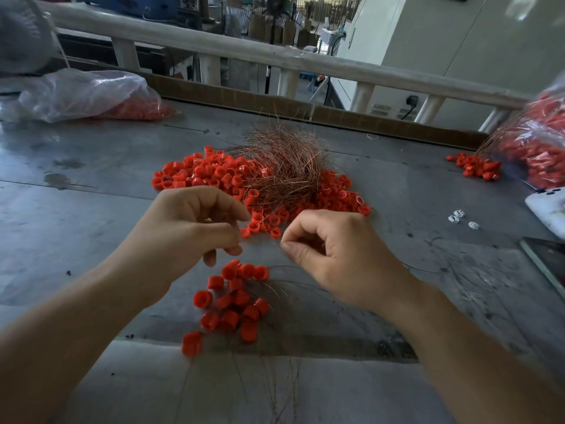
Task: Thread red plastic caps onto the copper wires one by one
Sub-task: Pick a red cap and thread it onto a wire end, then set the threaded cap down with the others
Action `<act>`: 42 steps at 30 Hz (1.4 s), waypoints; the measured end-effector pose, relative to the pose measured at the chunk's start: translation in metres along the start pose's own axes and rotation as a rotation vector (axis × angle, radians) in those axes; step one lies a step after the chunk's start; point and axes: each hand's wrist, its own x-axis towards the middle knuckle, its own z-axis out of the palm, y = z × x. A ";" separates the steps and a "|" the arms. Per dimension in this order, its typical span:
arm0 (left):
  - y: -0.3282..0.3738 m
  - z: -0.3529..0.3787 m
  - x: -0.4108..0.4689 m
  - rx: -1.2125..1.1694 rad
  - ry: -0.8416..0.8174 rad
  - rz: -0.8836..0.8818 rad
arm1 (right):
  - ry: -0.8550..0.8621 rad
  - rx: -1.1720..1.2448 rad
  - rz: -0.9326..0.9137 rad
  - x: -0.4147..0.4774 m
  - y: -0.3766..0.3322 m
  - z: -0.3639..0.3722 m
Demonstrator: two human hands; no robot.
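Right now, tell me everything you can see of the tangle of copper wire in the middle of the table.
The tangle of copper wire is a loose, bushy bundle of thin, shiny, reddish-brown strands, curved and splaying upward like a nest. It lies over the middle of the big pile of red caps on the grey table, with stray ends sticking out toward the far edge.

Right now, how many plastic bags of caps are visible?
2: left bag at the table's far corner, right bag at the frame edge, cropped; more may be hidden.
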 end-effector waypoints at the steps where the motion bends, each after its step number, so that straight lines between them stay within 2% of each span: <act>1: -0.002 0.001 0.001 0.047 -0.001 -0.013 | -0.044 -0.028 0.013 0.000 0.001 0.002; 5: -0.010 0.003 0.004 0.159 0.003 -0.054 | -0.139 -0.122 0.045 -0.001 0.002 0.006; 10: -0.018 -0.001 0.011 0.243 0.114 -0.028 | -0.198 -0.178 0.066 0.001 0.005 0.008; 13: -0.025 -0.002 0.014 0.502 0.233 0.058 | -0.248 -0.145 0.088 0.001 0.007 0.006; 16: -0.032 -0.003 0.022 0.757 0.262 0.116 | -0.238 -0.099 0.123 0.001 0.008 0.001; 22: -0.048 -0.004 0.041 0.775 0.055 0.084 | -0.189 -0.096 0.156 0.001 0.010 -0.006; 26: -0.058 -0.004 0.046 0.884 -0.049 0.048 | -0.199 -0.124 0.145 0.000 0.008 -0.003; 28: -0.059 -0.005 0.045 0.945 -0.026 0.070 | -0.205 -0.129 0.141 -0.001 0.007 -0.003; 34: -0.050 -0.005 0.037 1.028 0.033 0.300 | -0.178 -0.120 0.148 0.001 0.009 -0.004; 42: -0.048 -0.006 0.037 0.989 0.139 0.290 | -0.175 -0.136 0.129 0.000 0.008 -0.003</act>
